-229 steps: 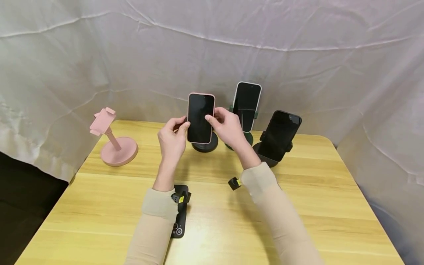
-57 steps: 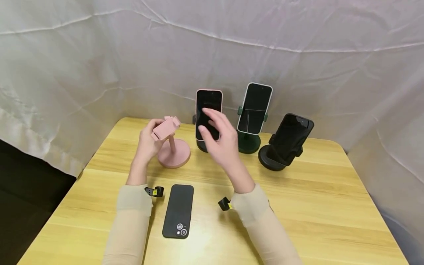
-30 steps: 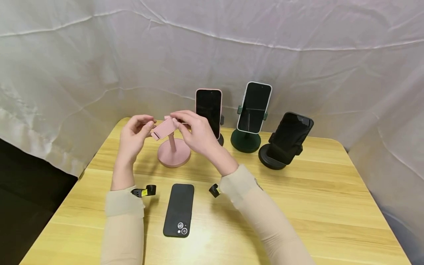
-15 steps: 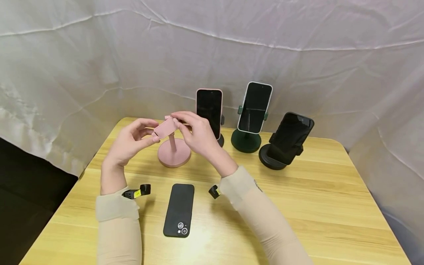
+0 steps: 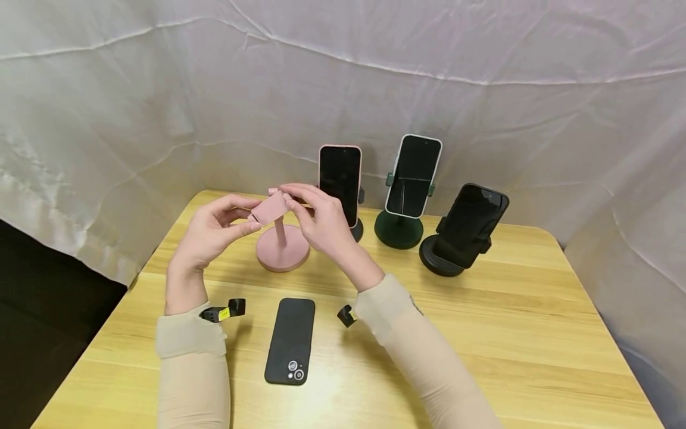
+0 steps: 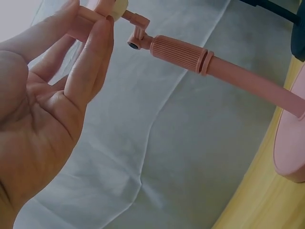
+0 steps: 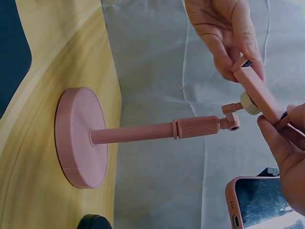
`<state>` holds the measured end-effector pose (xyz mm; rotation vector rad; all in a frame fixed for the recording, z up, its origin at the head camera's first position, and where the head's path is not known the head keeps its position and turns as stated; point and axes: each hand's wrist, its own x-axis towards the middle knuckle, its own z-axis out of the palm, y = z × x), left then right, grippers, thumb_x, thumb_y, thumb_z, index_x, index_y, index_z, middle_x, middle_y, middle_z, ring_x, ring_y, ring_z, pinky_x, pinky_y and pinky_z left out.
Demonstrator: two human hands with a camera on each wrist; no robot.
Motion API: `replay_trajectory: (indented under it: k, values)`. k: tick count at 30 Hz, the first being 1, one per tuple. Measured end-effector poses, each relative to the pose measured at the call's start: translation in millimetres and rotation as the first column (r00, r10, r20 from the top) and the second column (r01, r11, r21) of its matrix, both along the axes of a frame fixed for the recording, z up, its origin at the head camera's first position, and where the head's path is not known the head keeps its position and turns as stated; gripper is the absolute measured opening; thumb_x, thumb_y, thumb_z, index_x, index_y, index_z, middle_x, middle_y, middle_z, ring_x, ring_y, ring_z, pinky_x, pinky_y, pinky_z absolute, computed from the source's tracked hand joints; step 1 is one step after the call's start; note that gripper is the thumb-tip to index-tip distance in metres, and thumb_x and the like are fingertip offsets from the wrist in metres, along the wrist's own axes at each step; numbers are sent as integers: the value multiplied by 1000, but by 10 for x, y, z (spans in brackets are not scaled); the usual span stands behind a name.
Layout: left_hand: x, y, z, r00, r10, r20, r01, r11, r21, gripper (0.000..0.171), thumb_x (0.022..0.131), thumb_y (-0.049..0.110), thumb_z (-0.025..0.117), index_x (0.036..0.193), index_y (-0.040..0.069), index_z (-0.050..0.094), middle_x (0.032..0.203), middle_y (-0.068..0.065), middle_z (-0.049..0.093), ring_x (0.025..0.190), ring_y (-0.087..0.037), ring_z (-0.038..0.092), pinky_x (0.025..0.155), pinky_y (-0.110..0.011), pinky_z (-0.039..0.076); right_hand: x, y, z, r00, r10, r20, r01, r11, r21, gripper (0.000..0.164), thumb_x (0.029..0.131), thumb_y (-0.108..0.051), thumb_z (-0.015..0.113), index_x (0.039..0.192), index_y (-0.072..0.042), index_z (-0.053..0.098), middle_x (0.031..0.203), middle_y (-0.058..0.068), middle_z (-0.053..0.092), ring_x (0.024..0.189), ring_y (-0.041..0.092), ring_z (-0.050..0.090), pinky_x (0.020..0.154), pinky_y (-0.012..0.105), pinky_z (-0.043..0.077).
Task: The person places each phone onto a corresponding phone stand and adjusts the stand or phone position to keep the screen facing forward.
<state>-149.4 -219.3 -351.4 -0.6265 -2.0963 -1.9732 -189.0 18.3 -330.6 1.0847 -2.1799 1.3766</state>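
A pink phone stand [image 5: 282,248] stands on its round base, its clamp head [image 5: 270,208] tilted. My left hand [image 5: 205,232] pinches the clamp head's left end between thumb and fingers. At the opposite end, my right hand [image 5: 321,220] pinches it the same way. The right wrist view shows both hands on the clamp head [image 7: 259,93], with a ribbed collar [image 7: 198,127] on the stem below. In the left wrist view, the left fingers [image 6: 90,62] cover part of the clamp. A black phone [image 5: 290,341] lies face down in front, its camera lenses toward me.
Behind the right hand a pink-cased phone [image 5: 340,182] sits in a black stand. To its right are a white-cased phone [image 5: 414,176] in a green stand [image 5: 399,230] and a black phone [image 5: 471,226] in another black stand [image 5: 440,256]. A pale curtain [image 5: 343,89] hangs behind the table.
Both hands have left the pink-cased phone, now in its stand. The pink stand has moved rightward from the table's left side. The right hand, then the left again, took hold of its clamp head.
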Motion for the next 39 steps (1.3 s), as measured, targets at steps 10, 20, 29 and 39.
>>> replay_trajectory:
  k: [10, 20, 29, 39]
  values:
    - [-28, 29, -17, 995, -6, -102, 6, 1000, 2, 37, 83, -26, 70, 118, -16, 69, 112, -5, 73, 97, -17, 72, 84, -24, 60, 32, 29, -86, 1000, -28, -7, 28, 998, -55, 29, 104, -7, 63, 132, -1, 70, 130, 13, 70, 107, 20, 72, 83, 21, 57]
    - [-20, 53, 17, 990, 22, -138, -30, 998, -54, 38, 86, -23, 70, 123, -13, 69, 116, -7, 71, 100, -19, 68, 91, -23, 58, 57, 25, -183, 999, -48, -10, 47, 993, -108, 29, 101, -1, 65, 130, 2, 69, 126, 17, 70, 107, 25, 73, 87, 21, 58]
    - [-25, 107, 31, 977, 37, -210, -53, 996, -74, 38, 87, -26, 65, 124, -16, 66, 108, -3, 69, 97, -15, 65, 86, -21, 58, 67, 12, -269, 997, -18, 79, 31, 986, -162, 31, 100, 0, 67, 131, 6, 67, 128, 21, 68, 113, 31, 72, 92, 24, 58]
    - [-28, 144, 49, 977, 46, -207, -61, 996, -65, 34, 91, -23, 62, 124, -17, 65, 109, -1, 69, 94, -13, 63, 86, -21, 57, 69, 3, -325, 994, -7, 106, 29, 976, -215, 31, 101, -2, 66, 131, 5, 67, 129, 21, 68, 109, 30, 74, 90, 25, 59]
